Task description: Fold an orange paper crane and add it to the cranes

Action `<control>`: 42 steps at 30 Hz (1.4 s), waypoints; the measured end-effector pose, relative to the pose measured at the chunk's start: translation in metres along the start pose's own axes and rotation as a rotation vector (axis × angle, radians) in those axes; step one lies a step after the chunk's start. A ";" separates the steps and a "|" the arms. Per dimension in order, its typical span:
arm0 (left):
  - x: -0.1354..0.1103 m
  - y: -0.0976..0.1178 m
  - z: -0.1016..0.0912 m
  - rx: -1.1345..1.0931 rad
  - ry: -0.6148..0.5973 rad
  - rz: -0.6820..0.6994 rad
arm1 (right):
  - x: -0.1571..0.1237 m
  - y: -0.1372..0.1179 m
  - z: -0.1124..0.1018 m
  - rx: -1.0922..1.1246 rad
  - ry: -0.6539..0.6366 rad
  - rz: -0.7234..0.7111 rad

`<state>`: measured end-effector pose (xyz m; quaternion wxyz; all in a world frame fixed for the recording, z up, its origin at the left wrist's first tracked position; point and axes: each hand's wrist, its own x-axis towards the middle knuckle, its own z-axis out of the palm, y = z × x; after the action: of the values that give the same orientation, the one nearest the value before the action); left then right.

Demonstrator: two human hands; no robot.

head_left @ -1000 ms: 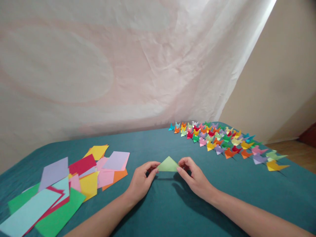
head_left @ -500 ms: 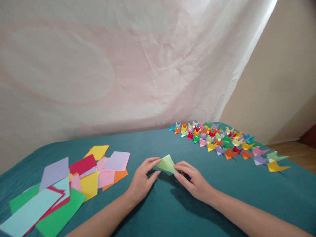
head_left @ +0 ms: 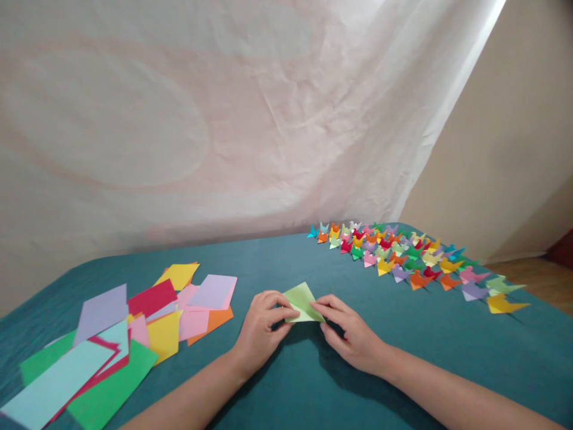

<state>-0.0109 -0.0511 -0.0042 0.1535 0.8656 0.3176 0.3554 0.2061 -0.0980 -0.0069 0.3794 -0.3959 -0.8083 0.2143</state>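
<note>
A small light green folded paper lies between my two hands on the teal cloth. My left hand pinches its left side with thumb and forefinger. The fingers of my right hand press on the paper's right lower edge. Both hands rest low on the cloth near the middle of the view.
A loose pile of coloured paper sheets lies at the left. Rows of several small folded paper birds stand at the right, reaching to the cloth's far right edge. A creased white sheet hangs behind.
The green paper was held up as a triangle, then tilted down and now lies flatter on the cloth. Both hands moved closer together over it.
</note>
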 end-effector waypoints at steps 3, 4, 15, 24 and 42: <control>-0.001 0.000 0.000 0.000 -0.008 0.005 | -0.001 0.005 0.001 -0.016 0.014 0.013; -0.001 0.000 0.000 -0.004 -0.010 -0.003 | -0.001 0.007 0.002 -0.033 0.030 0.020; -0.003 0.000 0.002 -0.159 -0.070 -0.083 | -0.002 0.018 0.000 -0.383 0.105 -0.076; -0.004 0.001 0.002 -0.188 -0.156 -0.026 | 0.000 0.018 -0.007 -0.525 0.068 -0.116; -0.003 0.007 -0.002 0.070 -0.172 -0.078 | 0.002 0.015 -0.005 -0.443 0.049 -0.127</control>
<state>-0.0108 -0.0580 -0.0012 0.1636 0.8846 0.3491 0.2623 0.2163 -0.0873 -0.0127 0.3155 -0.4229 -0.8495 -0.0024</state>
